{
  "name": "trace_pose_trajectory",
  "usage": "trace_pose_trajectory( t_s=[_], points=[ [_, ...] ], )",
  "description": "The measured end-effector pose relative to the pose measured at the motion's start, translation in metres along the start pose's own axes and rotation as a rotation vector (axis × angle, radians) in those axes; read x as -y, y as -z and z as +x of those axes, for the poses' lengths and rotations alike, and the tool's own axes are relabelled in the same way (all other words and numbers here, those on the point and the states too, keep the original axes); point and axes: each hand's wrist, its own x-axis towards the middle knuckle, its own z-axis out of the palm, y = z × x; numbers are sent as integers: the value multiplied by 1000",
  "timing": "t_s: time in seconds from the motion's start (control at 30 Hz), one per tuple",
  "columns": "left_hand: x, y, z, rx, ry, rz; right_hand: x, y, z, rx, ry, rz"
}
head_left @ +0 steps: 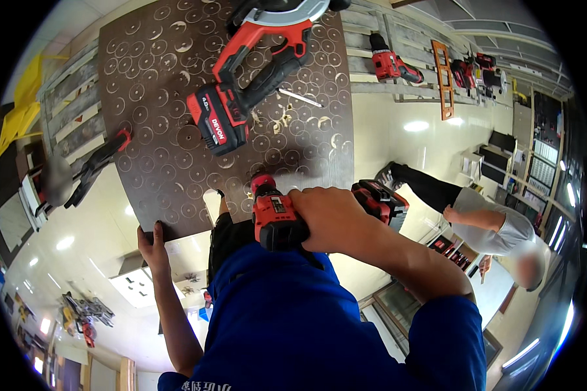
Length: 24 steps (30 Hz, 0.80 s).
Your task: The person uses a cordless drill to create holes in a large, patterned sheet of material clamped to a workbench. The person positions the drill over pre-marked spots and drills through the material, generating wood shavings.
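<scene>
The left hand (154,253) is at the near-left corner of a brown board (150,98), its grip unclear; the right hand (332,218) wraps one red-and-black cordless drill (274,215), nose overlapping the near edge; ring-marked surface stretches from one circular saw (264,62) to the left edge.

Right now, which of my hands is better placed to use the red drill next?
Your right hand, probably: it grips the red drill, whose nose points toward the brown board. Your left hand holds no tool and is at the board's near-left corner.
</scene>
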Motion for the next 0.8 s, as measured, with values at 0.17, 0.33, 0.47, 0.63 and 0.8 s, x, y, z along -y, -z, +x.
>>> trace_pose_trajectory(
  t_s=[0.17,0.33,0.47,0.63,0.8],
  points=[
    [-5,-3,0,-10,28,-39,-1,4,-4,-15,21,9],
    [-3,2,-1,-14,63,-44,5,14,-2,83,29,-13],
    [3,0,0,-2,39,-47,5,13,0,117,83,-52],
    [1,2,-1,-17,21,-3,-2,10,1,105,108,-42],
    [2,1,-1,-8,21,-3,0,14,-3,98,126,-125]
  ],
)
